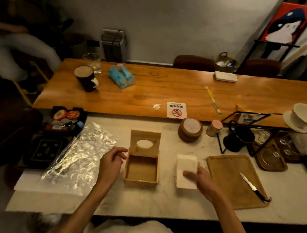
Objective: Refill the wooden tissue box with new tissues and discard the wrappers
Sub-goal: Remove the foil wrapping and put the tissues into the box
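wooden tissue box (141,168) sat on the marble counter (159,201) with its lid hinged up and back, cavity bare. the stack of tissues (186,168) lay just right of the box, apart from it, long axis running away from the person, roughly parallel to the box's side wall. right hand (202,179) rested on the stack's near right part, fingers spread across the top, thumb by the right edge; whether it had a true grip could not be told. left hand (111,164) hovered just beside the box's left wall, fingers loosely curled, holding nothing. judgement: right hand is the nearer one, and the coming move is a short carry leftward over the box's right wall, then down. crinkled clear wrapper (81,158) lay well left of the box, not yet discarded. cutting board (236,182) with a knife (251,185) sat right of the stack, a pile of coasters (190,130) behind; nothing stood between stack and box.
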